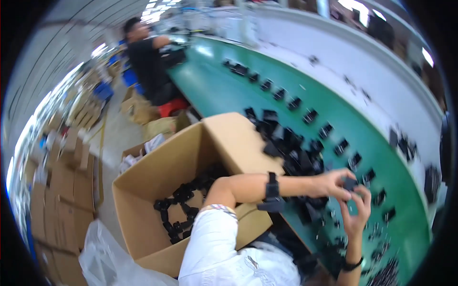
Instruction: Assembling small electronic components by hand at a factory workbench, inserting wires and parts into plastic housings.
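My left hand (331,184) and my right hand (359,209) meet above the green workbench (214,86). Between their fingertips is a small dark block-shaped part (349,183), its exact kind too small to make out. Both hands are closed on it, the left from the far side and the right from the near side. Just left of them lies a heap of black parts (291,148). A spaced row of small black pieces (326,130) runs along the bench beyond my hands.
An open cardboard box (162,178) with black parts (183,193) inside stands left of the bench, under my left arm. Clear plastic (107,257) lies beside it. A person in black (145,62) sits farther along the bench. Stacked cartons (62,205) line the left.
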`<state>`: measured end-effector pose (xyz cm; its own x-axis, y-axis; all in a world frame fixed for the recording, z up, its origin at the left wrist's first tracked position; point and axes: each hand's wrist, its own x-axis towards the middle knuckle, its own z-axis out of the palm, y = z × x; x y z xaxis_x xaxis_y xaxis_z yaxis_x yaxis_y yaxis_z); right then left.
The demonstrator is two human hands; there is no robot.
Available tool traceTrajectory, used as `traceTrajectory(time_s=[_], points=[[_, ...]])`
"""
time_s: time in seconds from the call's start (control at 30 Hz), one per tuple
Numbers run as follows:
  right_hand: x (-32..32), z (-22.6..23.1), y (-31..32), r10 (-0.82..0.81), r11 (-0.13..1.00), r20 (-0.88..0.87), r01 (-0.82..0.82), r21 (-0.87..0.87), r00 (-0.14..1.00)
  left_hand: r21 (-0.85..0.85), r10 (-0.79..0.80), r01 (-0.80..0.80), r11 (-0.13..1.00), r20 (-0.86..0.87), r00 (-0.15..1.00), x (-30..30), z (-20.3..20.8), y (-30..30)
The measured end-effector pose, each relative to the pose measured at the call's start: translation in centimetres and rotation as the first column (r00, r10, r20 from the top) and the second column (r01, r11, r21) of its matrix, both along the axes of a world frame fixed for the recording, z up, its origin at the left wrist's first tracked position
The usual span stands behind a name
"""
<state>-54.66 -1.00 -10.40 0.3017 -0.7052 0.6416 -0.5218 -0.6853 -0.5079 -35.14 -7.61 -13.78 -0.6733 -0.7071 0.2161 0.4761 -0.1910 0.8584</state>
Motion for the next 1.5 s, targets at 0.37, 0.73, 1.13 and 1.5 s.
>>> traceTrajectory(time_s=[0.37, 0.73, 1.13, 1.5], points=[[-2.4, 0.5, -1.3, -0.011, 0.986, 0.090, -0.004, 0.165, 0.996, 0.104, -0.154, 0.143, 0.984, 0.110, 0.982, 0.8, 1.9, -0.2], [-2.8, -1.0, -2.3, 0.017, 0.561, 0.729, -0.610, 0.559, 0.684, -0.379, 0.281, -0.098, 0.920, 0.464, 0.840, 1.7, 2.5, 0.1], [-10.7, 3.4, -2.4, -0.069, 0.971, -0.129, 0.096, 0.217, 0.989, -0.693, 0.576, -0.161, 0.703, 0.422, 0.700, 2.9, 2.8, 0.2], [-33.0, -2.5, -3.5, -0.459, 0.726, -0.560, 0.654, 0.211, 0.690, -0.856, 0.600, 0.281, 0.433, 0.507, 0.619, 1.5, 1.3, 0.5]])
